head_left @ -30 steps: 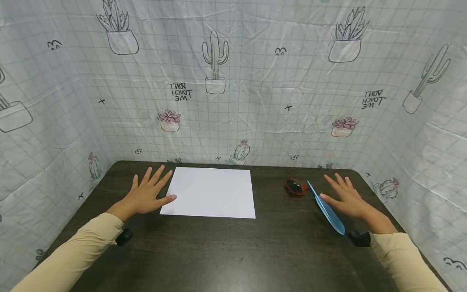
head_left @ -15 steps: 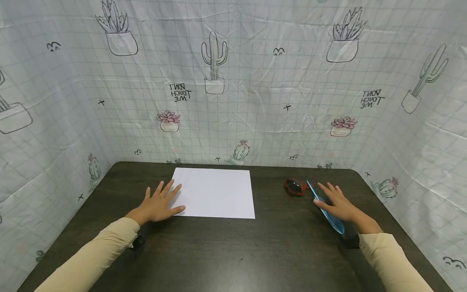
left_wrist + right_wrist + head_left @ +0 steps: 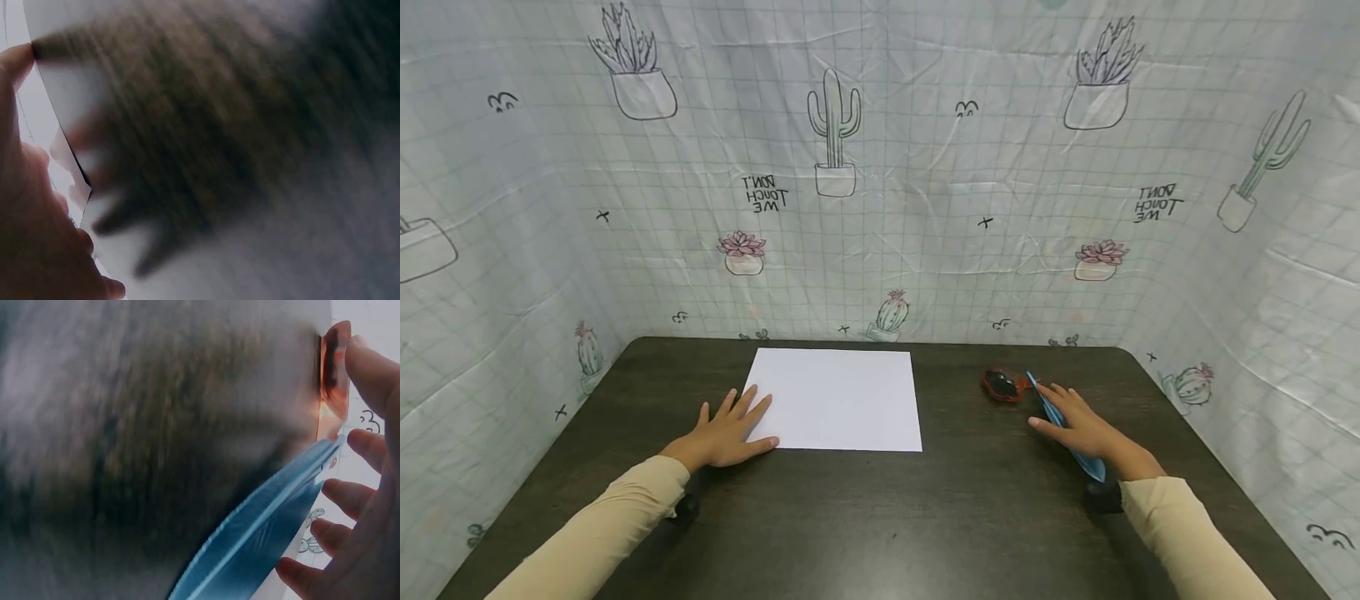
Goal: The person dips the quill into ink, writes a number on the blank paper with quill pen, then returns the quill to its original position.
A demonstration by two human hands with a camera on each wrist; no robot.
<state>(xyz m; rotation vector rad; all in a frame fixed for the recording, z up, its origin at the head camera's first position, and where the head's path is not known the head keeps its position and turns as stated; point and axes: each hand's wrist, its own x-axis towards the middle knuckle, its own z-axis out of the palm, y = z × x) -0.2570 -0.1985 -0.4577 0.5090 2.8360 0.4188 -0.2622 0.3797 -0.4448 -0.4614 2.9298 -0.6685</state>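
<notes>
A white sheet of paper (image 3: pixel 842 400) lies flat near the back of the dark table. My left hand (image 3: pixel 724 437), fingers spread, is at its lower left corner, with fingertips and thumb overlapping the sheet. On the right, a blue feather (image 3: pixel 1093 468) with a thin pale shaft lies slantwise on the table. Over it is my right hand (image 3: pixel 1081 433), fingers apart and covering its middle in the head view. In the right wrist view the fingertips are along one edge of the feather (image 3: pixel 244 540), not curled round it.
Red-framed sunglasses (image 3: pixel 1002 385) with dark lenses lie just left of the feather's tip. Dark tabletop (image 3: pixel 880 525) stretches in front of the paper. A white cloth (image 3: pixel 925 208) printed with cacti hangs round the back and sides.
Both hands have come down toward the table and inward. The left has moved right and nearer to me at the paper's corner; the right has moved left over the feather.
</notes>
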